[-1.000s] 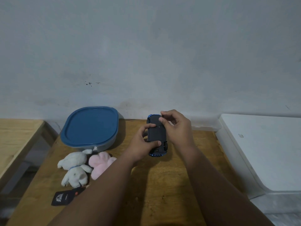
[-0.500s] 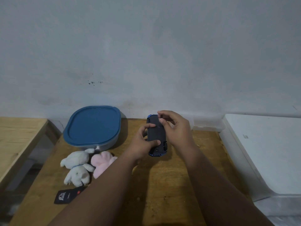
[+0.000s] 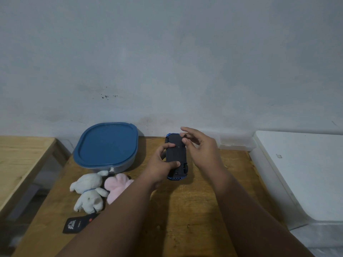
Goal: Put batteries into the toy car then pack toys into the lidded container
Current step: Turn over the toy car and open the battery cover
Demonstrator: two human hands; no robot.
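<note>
Left hand [image 3: 161, 165] gripping upturned toy car [image 3: 175, 152], right hand [image 3: 201, 148] loose-fingered beside it, contact unclear, pink plush [image 3: 117, 185] partly hidden.

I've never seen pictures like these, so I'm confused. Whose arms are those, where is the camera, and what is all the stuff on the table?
There is no machine here: those are a person's two arms. All the pictures come from one camera worn on the person's head. It looks forward and down, so you see roughly what they see. The left hand grips a toy car turned upside down, so its dark underside faces up. The right hand is open, with its fingertips at the car's far end. On the wooden table stands a container with its blue lid on. In front of it lie a white plush toy and a pink plush toy, side by side, and a small black tag.
</note>
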